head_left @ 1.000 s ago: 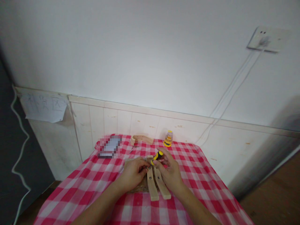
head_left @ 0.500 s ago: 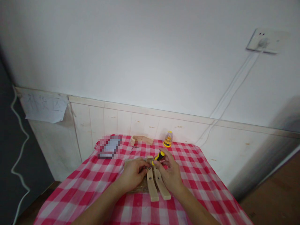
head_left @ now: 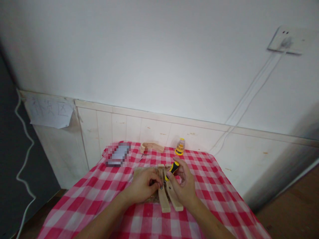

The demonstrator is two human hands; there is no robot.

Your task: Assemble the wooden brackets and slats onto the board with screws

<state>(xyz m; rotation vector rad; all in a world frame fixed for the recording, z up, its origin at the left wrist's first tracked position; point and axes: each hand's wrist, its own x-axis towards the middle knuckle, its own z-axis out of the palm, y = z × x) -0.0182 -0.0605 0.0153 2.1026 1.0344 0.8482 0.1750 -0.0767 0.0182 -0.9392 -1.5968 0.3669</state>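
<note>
My right hand (head_left: 185,184) is closed round a yellow-and-black screwdriver (head_left: 173,169), its tip slanting down to the left. Two pale, slightly curved wooden pieces (head_left: 164,200) lie side by side under my hands, with small dark holes or screw heads along them. At the left piece, the fingertips of my left hand (head_left: 144,186) are pinched together beside a small shiny metal spot (head_left: 161,188). What those fingers grip is too small to make out. Partly beneath the left hand and the wood is a brownish, plastic-wrapped slab (head_left: 139,172).
A red-and-white checked cloth (head_left: 199,205) covers the table. Along the back stand a yellow-based bit holder (head_left: 179,147) and another curved wooden piece (head_left: 153,146), with a small thin metal item (head_left: 144,156) nearby. A blurred-out phone-like device (head_left: 119,154) lies back left. Behind is the wall.
The left fingertips have moved toward me along the left wooden piece, to the spot where a dark hole showed. The screwdriver has shifted slightly right and nearer. The view has tilted a little.
</note>
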